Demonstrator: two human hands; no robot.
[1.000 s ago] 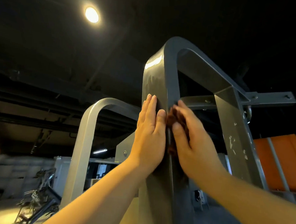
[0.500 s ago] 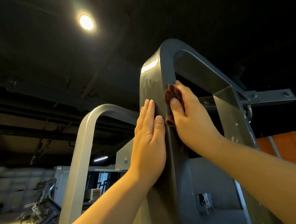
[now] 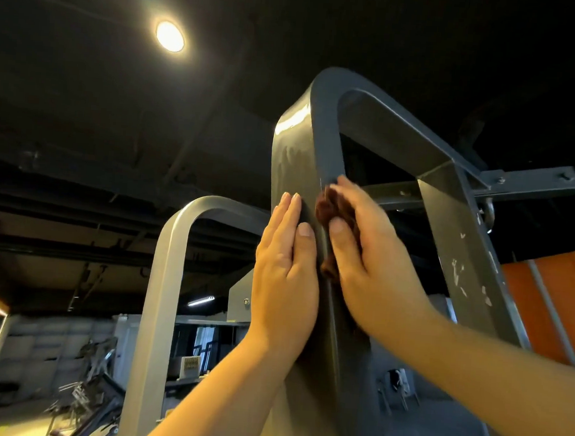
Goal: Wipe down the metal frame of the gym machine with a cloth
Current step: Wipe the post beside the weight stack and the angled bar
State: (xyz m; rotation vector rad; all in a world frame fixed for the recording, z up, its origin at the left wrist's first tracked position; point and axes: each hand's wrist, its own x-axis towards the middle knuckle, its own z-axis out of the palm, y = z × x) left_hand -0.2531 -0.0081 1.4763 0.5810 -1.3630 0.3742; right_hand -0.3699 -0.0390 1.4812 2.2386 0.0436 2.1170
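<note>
Change: my right hand (image 3: 375,258) has pulled the brown cloth (image 3: 327,207) back down the frame upright (image 3: 294,143) from near its top bend, level with my left hand (image 3: 286,268) | Hands: left flat, fingers straight, bracing the outer face; right bunching the cloth against the inner edge | Meaning: this stretch is getting repeat strokes; I judge the bend and the chipped far upright (image 3: 463,264) remain.

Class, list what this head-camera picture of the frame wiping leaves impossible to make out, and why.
Head view throughout.
Most of the cloth: covered by the right hand.
The dark frame beneath the left hand: hidden by its palm.
Foot of the dark frame: cut off by the bottom edge.
Equipment at lower left: dim and blurred.
</note>
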